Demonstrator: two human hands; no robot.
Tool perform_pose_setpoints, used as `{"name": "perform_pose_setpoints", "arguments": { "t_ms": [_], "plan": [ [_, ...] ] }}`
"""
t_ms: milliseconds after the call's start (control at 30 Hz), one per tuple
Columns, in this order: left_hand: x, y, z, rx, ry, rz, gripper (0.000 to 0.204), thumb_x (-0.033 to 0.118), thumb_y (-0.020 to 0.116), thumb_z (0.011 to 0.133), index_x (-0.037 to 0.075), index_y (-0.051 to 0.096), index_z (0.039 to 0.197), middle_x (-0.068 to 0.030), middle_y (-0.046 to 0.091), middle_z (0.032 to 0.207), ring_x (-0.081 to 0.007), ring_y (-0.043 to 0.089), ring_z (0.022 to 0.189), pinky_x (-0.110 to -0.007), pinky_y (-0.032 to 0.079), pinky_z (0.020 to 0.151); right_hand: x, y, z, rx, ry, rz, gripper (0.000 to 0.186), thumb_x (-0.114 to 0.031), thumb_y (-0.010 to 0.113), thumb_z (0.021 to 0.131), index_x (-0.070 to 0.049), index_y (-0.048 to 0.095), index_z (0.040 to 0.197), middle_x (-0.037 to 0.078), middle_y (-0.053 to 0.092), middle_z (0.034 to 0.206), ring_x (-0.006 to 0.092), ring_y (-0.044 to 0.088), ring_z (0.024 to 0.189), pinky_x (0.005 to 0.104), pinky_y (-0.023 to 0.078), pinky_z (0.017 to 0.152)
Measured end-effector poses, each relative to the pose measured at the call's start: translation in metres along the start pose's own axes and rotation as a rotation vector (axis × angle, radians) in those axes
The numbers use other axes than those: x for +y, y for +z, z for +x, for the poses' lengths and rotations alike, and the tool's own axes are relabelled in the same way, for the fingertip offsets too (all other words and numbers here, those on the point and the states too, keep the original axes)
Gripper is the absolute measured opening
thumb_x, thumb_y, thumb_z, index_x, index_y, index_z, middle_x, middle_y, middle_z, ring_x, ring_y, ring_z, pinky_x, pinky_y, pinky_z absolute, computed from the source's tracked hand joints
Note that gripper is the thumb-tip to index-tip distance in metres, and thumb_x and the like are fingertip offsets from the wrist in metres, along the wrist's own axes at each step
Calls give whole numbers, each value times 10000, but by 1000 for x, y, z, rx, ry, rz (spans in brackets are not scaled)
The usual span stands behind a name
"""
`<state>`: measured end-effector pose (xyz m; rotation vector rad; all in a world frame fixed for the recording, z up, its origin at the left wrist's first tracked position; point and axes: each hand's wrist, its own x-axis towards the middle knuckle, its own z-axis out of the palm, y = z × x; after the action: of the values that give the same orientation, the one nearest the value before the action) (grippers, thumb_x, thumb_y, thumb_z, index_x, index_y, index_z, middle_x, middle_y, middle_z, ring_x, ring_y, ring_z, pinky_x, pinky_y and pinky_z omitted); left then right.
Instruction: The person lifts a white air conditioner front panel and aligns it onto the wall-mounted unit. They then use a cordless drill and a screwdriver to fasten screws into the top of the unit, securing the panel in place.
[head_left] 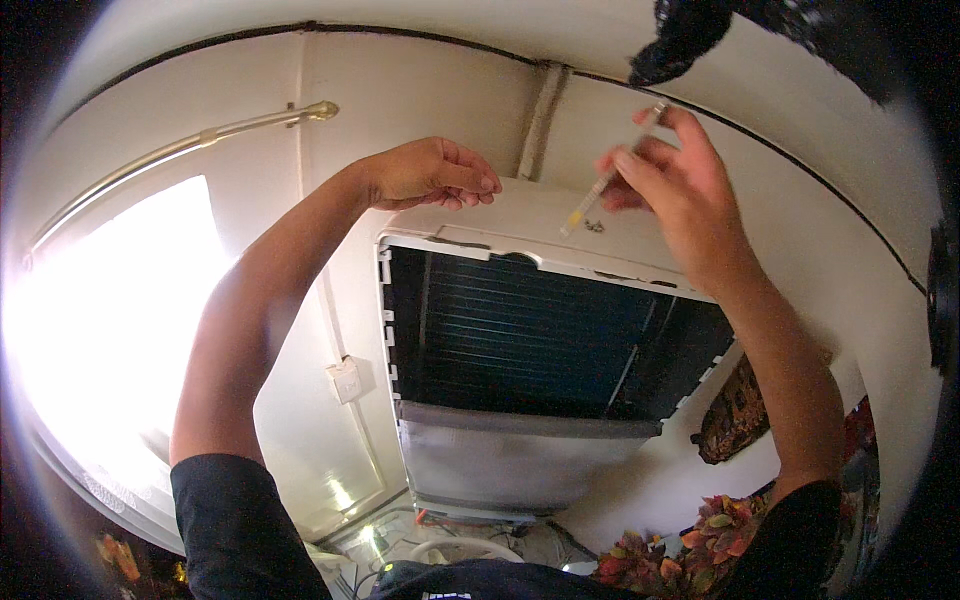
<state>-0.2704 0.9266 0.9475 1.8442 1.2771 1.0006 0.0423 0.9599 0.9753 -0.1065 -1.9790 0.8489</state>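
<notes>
A white box-shaped unit with dark fins, like an air conditioner with its front off (520, 330), is in front of me. My right hand (680, 190) is raised above its right top edge. It grips a slim, pen-like tool, pale and see-through with a yellow part near its lower end (603, 185); the tool slants down to the left. A small cluster of dark bits, perhaps screws (594, 227), lies on the unit's top beside the tool's lower end. Over the top left edge hovers my left hand (435, 175), fingers curled together; anything inside them is hidden.
A grey sheet (510, 460) covers the unit's lower part. At left are a bright window (120, 330), a brass curtain rod (200, 140) and a wall switch box (344, 380). Black fabric (690, 40) hangs overhead. Leafy decorations (690, 545) and a dark carved ornament (735, 410) are at right.
</notes>
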Motion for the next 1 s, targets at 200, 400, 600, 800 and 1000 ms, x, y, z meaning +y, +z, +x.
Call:
{"name": "perform_pose_setpoints", "arguments": {
  "t_ms": [200,400,600,800,1000],
  "plan": [
    [-9,-8,-56,103,79,-11,304,269,630,985,32,666,1172,-35,697,1023,-88,606,905,-247,491,819,20,74,65,-22,-134,-19,546,8,595,937,-5,241,1352,228,654,1012,258,703,871,335,630,723],
    [-18,-23,-86,118,144,-3,318,265,644,977,28,656,1188,-39,703,1020,-104,622,915,-271,504,843,21,115,80,-113,-134,-76,543,17,575,942,-11,220,1352,248,638,1058,264,698,890,338,635,729],
    [-23,-32,-98,153,128,8,336,304,639,978,44,662,1189,-29,704,1034,-95,617,926,-269,496,843,20,132,90,-129,-134,-71,520,16,562,949,-12,225,1344,250,636,1054,261,695,887,340,638,728],
    [-26,-34,-104,187,169,34,373,314,650,971,18,647,1198,-56,691,1052,-121,621,988,-279,488,898,17,143,98,-145,-119,-100,530,12,572,945,-12,221,1341,241,642,1029,255,699,859,335,633,712],
    [-41,-35,-102,291,220,112,307,270,630,981,13,667,1144,-53,700,1002,-133,640,948,-298,505,893,17,155,108,-166,-107,-217,536,17,605,921,-12,246,1317,229,651,992,250,708,792,334,630,681]
  ]
}}
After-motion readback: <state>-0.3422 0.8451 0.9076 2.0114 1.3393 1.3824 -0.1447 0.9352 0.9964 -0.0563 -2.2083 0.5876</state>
